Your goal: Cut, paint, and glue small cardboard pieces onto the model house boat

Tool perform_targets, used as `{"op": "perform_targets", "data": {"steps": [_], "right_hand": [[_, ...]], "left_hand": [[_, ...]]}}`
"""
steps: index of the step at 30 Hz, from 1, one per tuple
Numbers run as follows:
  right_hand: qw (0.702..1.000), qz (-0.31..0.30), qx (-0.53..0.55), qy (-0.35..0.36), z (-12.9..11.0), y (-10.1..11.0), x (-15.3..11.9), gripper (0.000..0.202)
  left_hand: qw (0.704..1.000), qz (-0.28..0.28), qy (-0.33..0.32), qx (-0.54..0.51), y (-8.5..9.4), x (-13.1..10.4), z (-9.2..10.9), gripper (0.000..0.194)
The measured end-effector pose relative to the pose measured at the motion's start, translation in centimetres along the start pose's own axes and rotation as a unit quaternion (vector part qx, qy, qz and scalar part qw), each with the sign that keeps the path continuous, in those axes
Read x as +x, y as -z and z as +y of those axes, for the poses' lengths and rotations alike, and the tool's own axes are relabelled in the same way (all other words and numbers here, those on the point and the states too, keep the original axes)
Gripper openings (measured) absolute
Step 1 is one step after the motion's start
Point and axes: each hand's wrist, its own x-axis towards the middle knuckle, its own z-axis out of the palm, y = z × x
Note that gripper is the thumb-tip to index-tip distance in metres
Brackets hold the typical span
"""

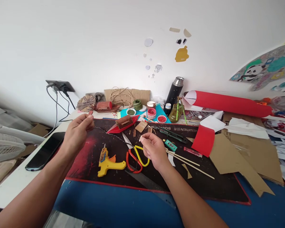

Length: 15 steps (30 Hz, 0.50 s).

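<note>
My left hand [76, 136] is raised above the mat's left side, its thumb and forefinger pinching a small reddish-brown piece [91, 112]. Over the middle of the mat, my right hand [155, 149] pinches a tiny pale piece [140, 138], too small to name. Between the hands lies a red paper boat [114, 128] with a brown rolled cover [123, 121]. Scissors with red and yellow handles [134, 164] lie beside my right hand, partly behind its fingers. A yellow glue gun [111, 164] rests on its side to the left of them.
On the dark mat [218, 186] are a green utility knife [172, 134], thin sticks [194, 164] and a clear ruler [152, 183]. Paint jars [151, 113] and a black thermos [174, 91] stand behind. Cardboard [223, 155] lies right, a phone [46, 150] left.
</note>
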Motion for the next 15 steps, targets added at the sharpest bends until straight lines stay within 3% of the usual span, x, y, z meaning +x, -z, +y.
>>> {"op": "perform_targets", "data": {"steps": [3,5,9,11,12,13,15], "right_hand": [[1.000,-0.005,0.000,-0.001,0.0,0.0,0.0,0.032],[1.000,-0.008,0.001,0.000,0.1,0.1,0.1,0.033],[1.000,-0.011,0.005,-0.001,0.3,0.3,0.2,0.034],[1.000,-0.010,0.004,-0.004,0.3,0.3,0.3,0.034],[1.000,-0.008,0.004,-0.005,0.4,0.3,0.4,0.034],[1.000,-0.006,0.004,-0.005,0.4,0.4,0.4,0.034],[1.000,-0.001,0.006,-0.002,0.3,0.4,0.5,0.034]], "left_hand": [[0.993,0.024,0.044,-0.105,0.2,0.2,-0.4,0.045],[0.993,0.025,0.054,-0.098,0.4,0.2,-0.8,0.051],[0.997,0.056,0.052,0.029,1.1,1.4,-2.3,0.051],[0.982,0.106,0.019,0.152,1.5,2.7,-3.2,0.032],[0.971,0.126,-0.014,0.201,1.6,3.2,-3.6,0.036],[0.968,0.115,-0.036,0.222,1.5,3.7,-3.9,0.053],[0.979,0.033,-0.032,0.197,0.9,4.1,-4.1,0.079]]}}
